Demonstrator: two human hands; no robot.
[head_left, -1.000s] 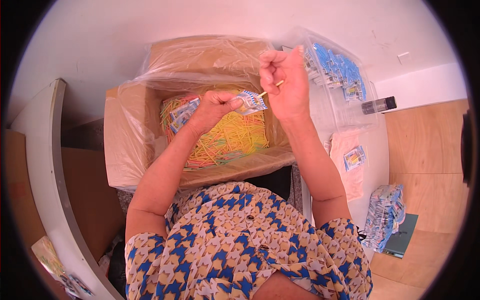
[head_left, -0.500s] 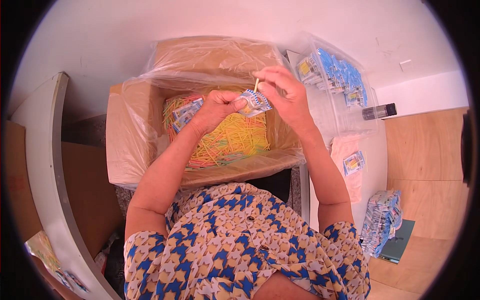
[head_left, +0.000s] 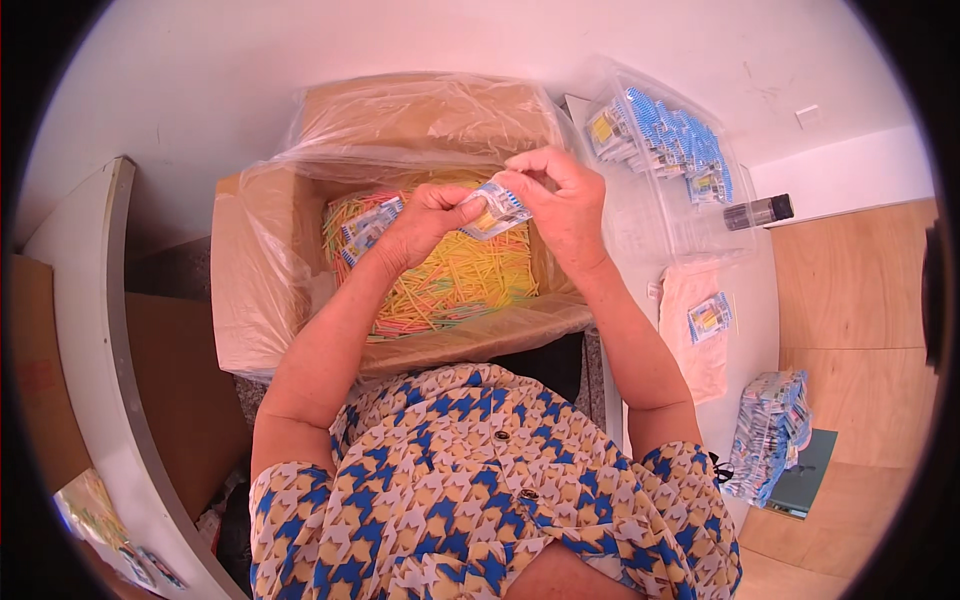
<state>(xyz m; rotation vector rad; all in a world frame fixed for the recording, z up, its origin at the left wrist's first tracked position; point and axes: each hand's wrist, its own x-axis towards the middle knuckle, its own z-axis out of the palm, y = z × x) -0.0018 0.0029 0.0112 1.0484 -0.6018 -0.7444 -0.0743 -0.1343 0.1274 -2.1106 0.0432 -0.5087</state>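
Observation:
Above the open box, my left hand (head_left: 428,222) is closed on a small clear packet (head_left: 492,214) with blue-and-white striped edges, the thumb pressed over its front. Yellow shows through the packet. My right hand (head_left: 562,200) meets its upper right edge, thumb and fingertips pinched there; its remaining fingers are curled. Beyond my left wrist, several similar packets (head_left: 368,232) appear against the sticks. Below both hands, a heap of thin yellow, pink and green sticks (head_left: 465,275) fills the bottom of the cardboard box (head_left: 262,270), which has a clear plastic liner.
At the right, a clear plastic bin (head_left: 690,225) holds many striped packets. A dark-capped cylinder (head_left: 760,212) lies beside it. On the white table sit a pink cloth (head_left: 694,370), a single packet (head_left: 709,318) and a stack of packets (head_left: 768,435). A white panel (head_left: 95,330) stands left.
The yellow stick that stuck up from my right fingers over the packet no longer shows there. My right fingertips have come down onto the packet's edge. The view has shifted slightly.

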